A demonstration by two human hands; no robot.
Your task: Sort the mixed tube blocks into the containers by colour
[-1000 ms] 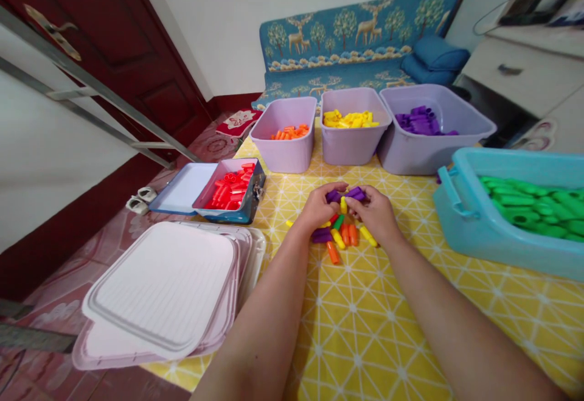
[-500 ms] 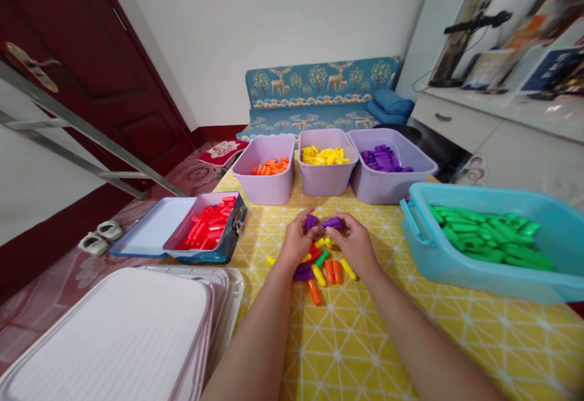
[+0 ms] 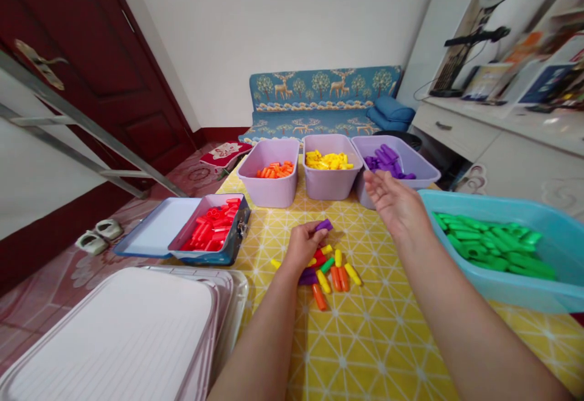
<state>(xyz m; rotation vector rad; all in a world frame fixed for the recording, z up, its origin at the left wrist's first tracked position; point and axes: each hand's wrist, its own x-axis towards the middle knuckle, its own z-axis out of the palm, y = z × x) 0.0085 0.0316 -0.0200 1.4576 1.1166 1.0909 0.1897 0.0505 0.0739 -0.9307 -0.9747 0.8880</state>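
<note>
My left hand [image 3: 303,247] rests on the yellow tablecloth [image 3: 365,340] and pinches a purple tube piece [image 3: 323,225] above a small pile of mixed coloured pieces [image 3: 331,270]. My right hand [image 3: 395,200] is raised in front of the lilac bin of purple pieces [image 3: 424,176], palm up, fingers spread, holding nothing. Beside that bin stand a lilac bin of yellow pieces [image 3: 328,185] and a lilac bin of orange pieces [image 3: 269,191].
A turquoise tub of green pieces [image 3: 529,288] sits at the right. An open blue tin with red pieces [image 3: 228,249] lies at the left edge. Stacked white lids [image 3: 118,334] overhang the near left corner. A patterned sofa [image 3: 319,94] stands behind.
My right hand left the pile and rose toward the purple bin, opening; the purple piece it held is gone from it. My left hand stays at the pile, still holding a purple piece.
</note>
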